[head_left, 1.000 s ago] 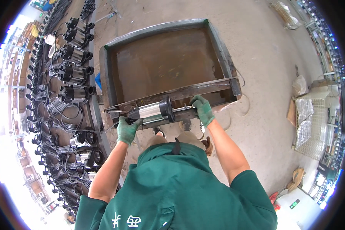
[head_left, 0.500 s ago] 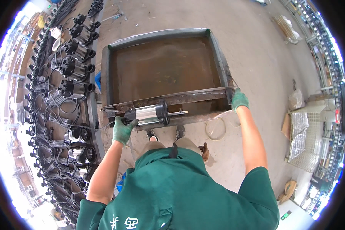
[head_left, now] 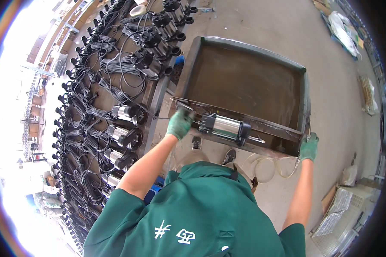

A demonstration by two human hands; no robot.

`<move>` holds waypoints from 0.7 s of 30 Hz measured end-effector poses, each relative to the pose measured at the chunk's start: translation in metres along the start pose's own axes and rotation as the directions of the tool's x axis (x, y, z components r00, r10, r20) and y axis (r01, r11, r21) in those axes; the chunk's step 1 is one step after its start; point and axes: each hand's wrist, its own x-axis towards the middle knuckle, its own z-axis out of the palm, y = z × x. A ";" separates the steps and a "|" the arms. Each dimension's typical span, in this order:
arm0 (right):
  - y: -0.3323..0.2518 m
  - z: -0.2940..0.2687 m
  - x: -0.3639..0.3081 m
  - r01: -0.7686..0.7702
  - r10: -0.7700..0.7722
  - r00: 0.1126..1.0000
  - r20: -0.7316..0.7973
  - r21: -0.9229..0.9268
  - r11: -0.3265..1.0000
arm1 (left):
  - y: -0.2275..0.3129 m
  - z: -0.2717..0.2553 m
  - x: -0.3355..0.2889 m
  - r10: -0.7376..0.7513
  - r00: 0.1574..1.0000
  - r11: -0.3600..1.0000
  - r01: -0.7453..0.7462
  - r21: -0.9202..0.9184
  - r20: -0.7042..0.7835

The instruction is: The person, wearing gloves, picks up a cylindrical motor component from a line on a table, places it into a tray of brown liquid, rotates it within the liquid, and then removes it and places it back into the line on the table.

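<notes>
A cylindrical submersible pump (head_left: 226,127) with a bright steel body and black ends lies on its side across the near ledge of a metal water tank (head_left: 244,115). A thin shaft-like end points right from it. My left hand (head_left: 180,123), in a green glove with dark fingertips, is just left of the pump, by a short metal bar (head_left: 185,105) at the tank's near-left corner; its fingers are blurred. At the near-right corner my gloved right hand (head_left: 309,147) is closed against the tank's edge, where a thin clear hose (head_left: 292,173) rises to it. What it grips is hidden.
On my left, rows of similar pumps (head_left: 148,64) with coiled black cables (head_left: 116,64) stand along a rail (head_left: 156,111). Brown water (head_left: 244,81) fills the tank. A loop of hose lies on the floor by my feet. Wire baskets (head_left: 334,214) stand at the right.
My view has turned, so the tank and pump appear further right. My left hand has moved off the pump's left end to the bar beside it. The right hand stays at the tank's corner.
</notes>
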 end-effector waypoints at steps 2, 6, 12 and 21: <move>-0.028 -0.009 -0.017 0.268 -0.274 0.962 -0.011 0.247 0.931 | -0.061 -0.001 0.035 -0.465 0.885 0.722 0.401 -0.564 0.034; -0.152 -0.009 -0.075 0.491 -0.511 0.855 -0.087 0.453 0.744 | -0.040 -0.041 0.064 -0.567 0.804 0.656 0.573 -0.491 0.180; -0.269 0.003 -0.119 0.429 -0.473 0.881 0.000 0.421 0.799 | -0.058 -0.035 0.077 -0.486 0.745 0.407 0.655 -0.637 0.456; -0.274 0.010 -0.119 0.409 -0.428 0.903 -0.047 0.404 0.818 | -0.089 -0.018 0.051 -0.384 0.894 0.597 0.431 -0.677 0.231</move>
